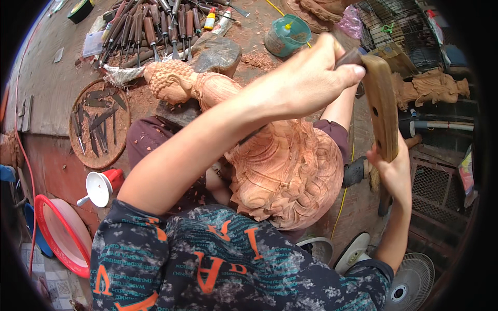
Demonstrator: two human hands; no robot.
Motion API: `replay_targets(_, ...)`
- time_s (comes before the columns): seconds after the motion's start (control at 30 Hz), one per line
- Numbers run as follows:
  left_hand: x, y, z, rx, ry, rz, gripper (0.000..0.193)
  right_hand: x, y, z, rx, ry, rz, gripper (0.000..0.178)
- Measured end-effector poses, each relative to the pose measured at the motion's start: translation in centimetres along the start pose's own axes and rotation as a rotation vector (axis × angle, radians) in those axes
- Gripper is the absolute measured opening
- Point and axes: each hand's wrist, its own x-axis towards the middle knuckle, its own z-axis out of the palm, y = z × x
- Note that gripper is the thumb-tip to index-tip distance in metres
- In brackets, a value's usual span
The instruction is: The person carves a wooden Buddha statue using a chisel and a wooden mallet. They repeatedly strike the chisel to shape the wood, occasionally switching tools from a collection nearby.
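Observation:
A carved wooden statue (290,173) with a curly-haired head lies across my lap, its broad, petal-like carved base towards my right. Raised over it, my left hand (324,75) is closed around a dark wooden tool handle (350,58), probably a chisel's. That handle's end meets the upper part of a worn wooden mallet (381,98) with dark holes in its face. My right hand (392,168) grips the mallet's lower end. Below my left forearm a short dark strip (252,135) shows against the carving; whether it belongs to the held tool I cannot tell.
Many wood-handled chisels (155,26) lie in a heap at the far left. A round tray (78,145) holds dark blades. Farther back stand a teal bucket (280,44) and another carved figure (433,90). A fan (410,285) and a red-rimmed basin (62,236) are nearer me.

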Motion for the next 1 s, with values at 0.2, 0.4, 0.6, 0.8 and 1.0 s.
replay_targets(0.2,-5.7,2.0,3.1,0.126,-0.249,0.578,0.025,-7.0,1.7,3.0,0.362,0.035,0.314,0.053)
replay_targets(0.4,-11.2,0.0,6.4,0.224,-0.219,0.801,0.021,-10.5,2.0,6.7,0.486,0.059,0.299,0.051)
replay_targets(0.6,-10.8,-1.2,6.0,0.172,-0.069,0.968,0.024,-11.4,2.3,8.4,0.596,0.184,0.283,0.050)
replay_targets(0.8,-10.6,-1.4,5.0,0.101,-0.052,0.908,0.026,-11.3,2.2,8.3,0.573,0.189,0.321,0.049)
replay_targets(1.0,-11.1,-1.1,3.3,0.017,-0.059,0.890,0.025,-12.2,2.5,8.3,0.382,0.171,0.222,0.049)
